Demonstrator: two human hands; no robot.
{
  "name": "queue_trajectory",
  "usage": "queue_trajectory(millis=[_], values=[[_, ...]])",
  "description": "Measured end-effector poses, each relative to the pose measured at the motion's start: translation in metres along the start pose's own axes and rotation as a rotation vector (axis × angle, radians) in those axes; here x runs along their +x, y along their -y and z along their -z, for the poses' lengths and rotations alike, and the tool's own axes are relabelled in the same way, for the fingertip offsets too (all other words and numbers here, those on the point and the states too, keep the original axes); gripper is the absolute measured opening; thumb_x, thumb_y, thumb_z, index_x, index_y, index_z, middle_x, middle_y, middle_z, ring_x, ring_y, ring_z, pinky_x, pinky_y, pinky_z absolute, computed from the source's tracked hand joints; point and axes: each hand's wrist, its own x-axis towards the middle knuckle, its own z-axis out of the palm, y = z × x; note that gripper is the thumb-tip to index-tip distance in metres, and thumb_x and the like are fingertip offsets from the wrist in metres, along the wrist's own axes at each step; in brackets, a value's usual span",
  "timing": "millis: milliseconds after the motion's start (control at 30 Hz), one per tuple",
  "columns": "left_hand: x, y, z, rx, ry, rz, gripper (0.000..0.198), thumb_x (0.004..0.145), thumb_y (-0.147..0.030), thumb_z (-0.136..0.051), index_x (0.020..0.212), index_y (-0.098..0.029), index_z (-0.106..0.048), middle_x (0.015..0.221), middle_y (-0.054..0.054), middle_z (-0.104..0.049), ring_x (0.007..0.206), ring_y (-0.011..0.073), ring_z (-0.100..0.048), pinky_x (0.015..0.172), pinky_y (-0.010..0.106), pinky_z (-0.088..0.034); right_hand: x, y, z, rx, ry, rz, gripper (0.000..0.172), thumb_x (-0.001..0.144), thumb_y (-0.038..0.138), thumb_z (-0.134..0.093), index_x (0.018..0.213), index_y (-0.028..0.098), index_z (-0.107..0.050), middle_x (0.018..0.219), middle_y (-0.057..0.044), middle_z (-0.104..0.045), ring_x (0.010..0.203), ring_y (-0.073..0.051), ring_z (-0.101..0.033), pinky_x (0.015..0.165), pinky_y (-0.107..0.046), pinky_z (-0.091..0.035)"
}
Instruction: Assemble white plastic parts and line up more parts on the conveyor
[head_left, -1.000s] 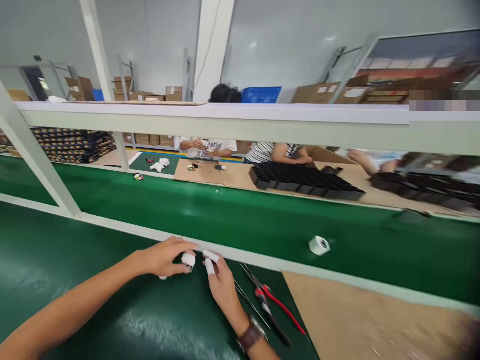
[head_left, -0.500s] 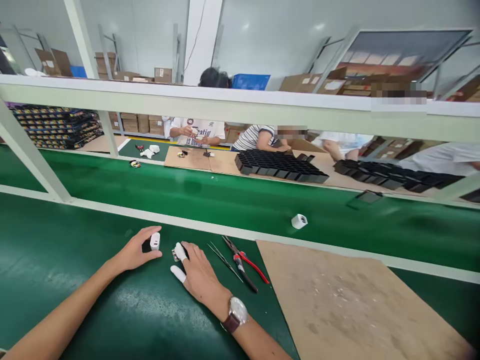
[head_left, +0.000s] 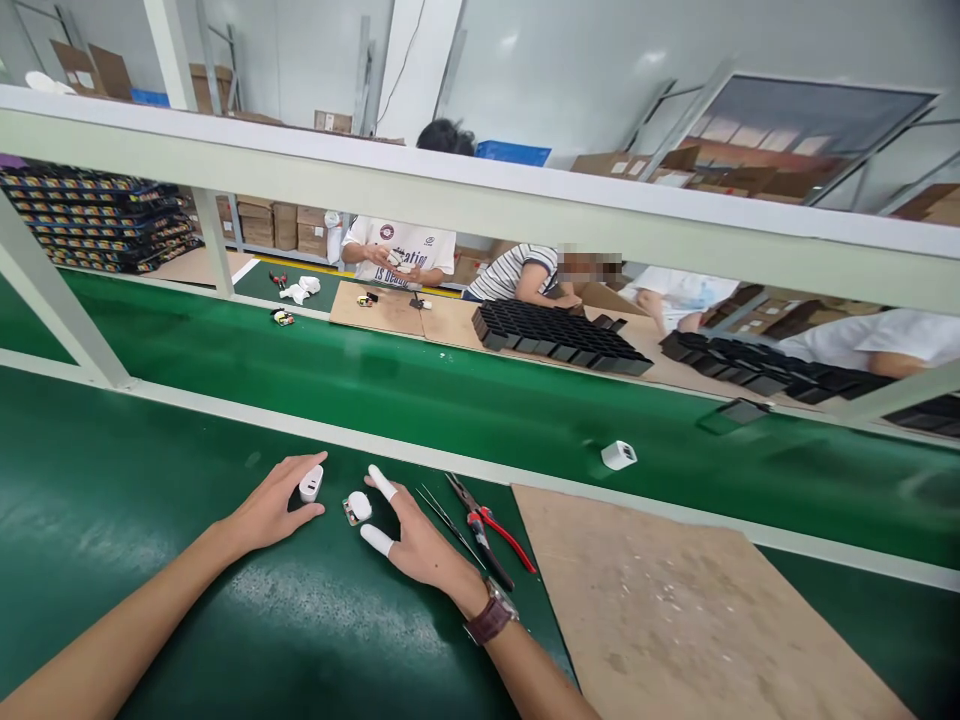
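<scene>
Left hand (head_left: 270, 503) pinched charger shell (head_left: 310, 485) upright on surface (head_left: 135, 470), apparently steadying it; right hand (head_left: 421, 540) splayed empty, fingers (head_left: 382, 483) bracketing circuit insert (head_left: 354, 508).

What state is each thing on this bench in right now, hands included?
left hand, closed around the white casing
right hand, open, flat on the mat beside the small white part
pliers, lying on the mat, unheld
tweezers, lying beside the pliers, unheld
white charger, loose on the belt
</scene>
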Motion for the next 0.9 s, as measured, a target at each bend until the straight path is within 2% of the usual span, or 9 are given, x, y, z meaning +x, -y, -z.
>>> queue_trajectory(millis=[33,67,167,300,400,500,700,900], values=[[-0.001,0.001,0.001,-0.021,-0.003,0.014,0.072,0.101,-0.037,-0.066,0.162,-0.033,-0.028,0.157,0.011,-0.045,0.143,0.0336,-0.045,0.119,0.055,-0.043,0.0,0.0,0.001,-0.026,0.006,0.001,0.083,0.097,0.021,-0.064,0.166,0.027,-0.017,0.155,-0.014,-0.048,0.142,-0.027,-0.048,0.121,-0.054,-0.042],[-0.003,0.002,0.001,-0.045,-0.005,0.027,0.075,0.1,-0.038,-0.067,0.163,-0.033,-0.026,0.159,0.011,-0.043,0.144,0.0336,-0.045,0.119,0.054,-0.044,0.0,0.0,0.002,-0.067,0.007,0.018,0.08,0.098,0.018,-0.062,0.165,0.027,-0.02,0.154,-0.014,-0.049,0.142,-0.028,-0.049,0.119,-0.054,-0.044],[-0.006,0.005,0.002,-0.109,-0.001,0.051,0.079,0.1,-0.039,-0.066,0.164,-0.034,-0.02,0.158,0.01,-0.046,0.142,0.032,-0.05,0.118,0.053,-0.046,0.006,0.002,0.004,-0.192,-0.013,0.126,0.058,0.1,0.016,-0.057,0.155,0.025,-0.041,0.138,-0.013,-0.061,0.128,-0.03,-0.058,0.106,-0.055,-0.053],[-0.009,0.006,-0.002,-0.138,-0.051,0.035,0.075,0.101,-0.032,-0.064,0.163,-0.035,-0.022,0.148,0.008,-0.057,0.135,0.0284,-0.057,0.117,0.051,-0.048,0.021,0.017,0.004,-0.128,-0.18,0.267,0.042,0.1,0.016,-0.061,0.14,0.025,-0.053,0.121,-0.01,-0.066,0.112,-0.026,-0.062,0.095,-0.047,-0.059],[-0.01,0.002,-0.007,-0.102,-0.132,-0.02,0.077,0.099,-0.026,-0.066,0.162,-0.037,-0.022,0.144,0.006,-0.06,0.132,0.0271,-0.06,0.114,0.049,-0.051,0.032,0.035,0.001,-0.085,-0.286,0.353,0.043,0.099,0.012,-0.062,0.138,0.025,-0.053,0.124,-0.01,-0.063,0.115,-0.025,-0.059,0.097,-0.045,-0.058],[-0.012,-0.002,-0.01,-0.043,-0.187,-0.104,0.078,0.101,-0.023,-0.066,0.163,-0.037,-0.021,0.141,0.008,-0.061,0.132,0.0287,-0.058,0.113,0.051,-0.051,0.036,0.046,-0.004,-0.167,-0.295,0.401,0.045,0.098,0.01,-0.063,0.14,0.023,-0.052,0.126,-0.014,-0.061,0.116,-0.027,-0.057,0.095,-0.047,-0.058],[-0.013,-0.003,-0.014,0.0,-0.192,-0.157,0.078,0.103,-0.023,-0.065,0.164,-0.035,-0.018,0.141,0.011,-0.06,0.131,0.031,-0.056,0.111,0.054,-0.051,0.035,0.043,-0.01,-0.245,-0.289,0.454,0.055,0.098,0.007,-0.061,0.147,0.022,-0.042,0.127,-0.015,-0.061,0.116,-0.028,-0.058,0.092,-0.049,-0.061],[-0.012,-0.006,-0.015,0.03,-0.184,-0.167,0.074,0.106,-0.024,-0.06,0.165,-0.034,-0.017,0.14,0.012,-0.06,0.133,0.0319,-0.055,0.112,0.056,-0.05,0.035,0.046,-0.008,-0.359,-0.258,0.454,0.042,0.1,0.01,-0.055,0.14,0.02,-0.049,0.128,-0.017,-0.062,0.116,-0.031,-0.061,0.09,-0.051,-0.063]])
